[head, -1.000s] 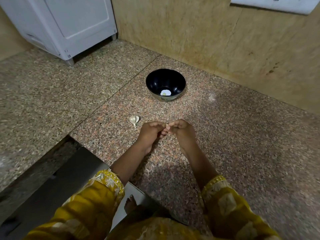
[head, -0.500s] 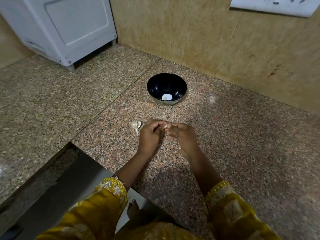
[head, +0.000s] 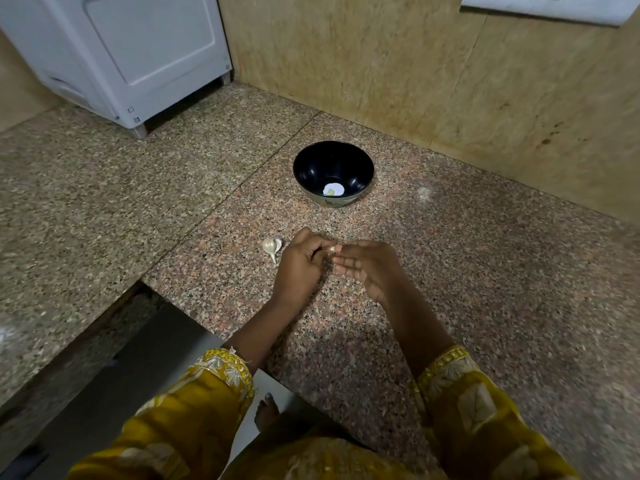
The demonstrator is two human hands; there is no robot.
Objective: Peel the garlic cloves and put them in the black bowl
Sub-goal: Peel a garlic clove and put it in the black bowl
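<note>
A black bowl (head: 333, 172) stands on the granite counter near the back wall, with a white patch at its bottom. My left hand (head: 300, 265) and my right hand (head: 370, 268) meet in front of it, low over the counter. Between their fingertips sits a small pale garlic clove (head: 331, 249), mostly hidden; my left hand's curled fingers pinch it and my right thumb and fingers touch its end. Just left of my left hand, an unpeeled garlic piece (head: 272, 246) with a pointed stem lies on the counter.
A white appliance (head: 131, 53) stands on short feet at the back left. A tan stone wall (head: 433, 81) closes the back. The counter's front edge drops to a grey ledge (head: 114, 358) at the lower left. Yellow sleeves fill the bottom of the view.
Both hands stayed together on the clove, working it between the fingertips. The camera tilted slightly, so bowl and hands sit lower in the view.
</note>
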